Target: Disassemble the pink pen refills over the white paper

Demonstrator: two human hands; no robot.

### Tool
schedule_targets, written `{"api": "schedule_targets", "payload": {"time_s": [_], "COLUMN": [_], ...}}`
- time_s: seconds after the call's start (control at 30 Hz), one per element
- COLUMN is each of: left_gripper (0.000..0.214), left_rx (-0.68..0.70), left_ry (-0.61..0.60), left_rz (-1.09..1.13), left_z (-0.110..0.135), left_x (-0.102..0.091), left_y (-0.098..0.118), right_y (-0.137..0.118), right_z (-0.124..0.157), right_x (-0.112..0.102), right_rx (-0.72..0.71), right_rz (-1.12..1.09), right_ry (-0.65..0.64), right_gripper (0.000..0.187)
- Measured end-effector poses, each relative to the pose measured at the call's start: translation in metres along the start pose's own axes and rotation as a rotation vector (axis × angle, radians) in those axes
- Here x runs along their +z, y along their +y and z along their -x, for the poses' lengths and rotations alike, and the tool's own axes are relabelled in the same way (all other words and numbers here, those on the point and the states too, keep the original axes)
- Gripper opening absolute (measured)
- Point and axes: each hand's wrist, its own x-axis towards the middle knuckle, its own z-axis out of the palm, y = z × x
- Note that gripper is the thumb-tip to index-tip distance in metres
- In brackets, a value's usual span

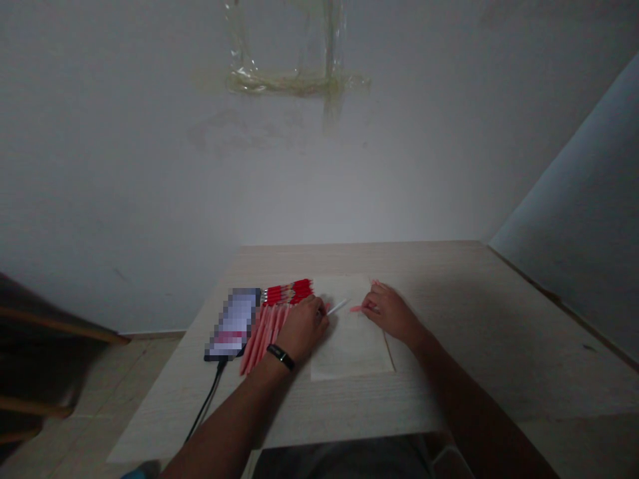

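My left grip (304,326) closed on thin white stick (337,307); my right grip (389,313) curled around thin pink strip (355,309); both over pale paper sheet (349,352), lower centre.

The left wrist (267,370) wears a slim black wristband (280,357).

Scuffed white wall (319,186) with yellowed tape (294,83) above a pale wood-grain desk (439,263)

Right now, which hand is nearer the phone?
Left. The left hand lies over the pens, just right of the phone; the right hand is farther right, across the paper sheet.
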Motion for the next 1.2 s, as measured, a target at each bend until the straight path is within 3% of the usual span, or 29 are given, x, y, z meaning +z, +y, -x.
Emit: {"api": "schedule_targets", "payload": {"time_s": [0.17,0.3,0.57,0.77,1.2], "left_gripper": [0.008,0.009,0.011,0.012,0.017], "left_rx": [0.036,0.048,0.198,0.085,-0.004], "left_ry": [0.012,-0.037,-0.023,0.053,0.040], "left_rz": [0.027,0.068,0.100,0.088,-0.001], "left_z": [0.000,0.000,0.001,-0.001,-0.002], "left_x": [0.000,-0.004,-0.001,0.004,0.012], "left_y": [0.004,0.011,0.010,-0.001,-0.009], "right_y": [-0.005,-0.021,-0.032,-0.018,-0.017], "right_z": [-0.002,-0.002,-0.003,0.003,0.005], "right_x": [-0.011,-0.011,-0.002,-0.010,-0.005], "right_rx": [0.037,-0.050,-0.089,-0.088,-0.059], "right_rz": [-0.064,-0.095,-0.039,-0.103,-0.159], "right_ry": [0.089,0.007,-0.096,-0.152,-0.194], "right_gripper": [0.004,0.013,0.003,0.004,0.010]}}
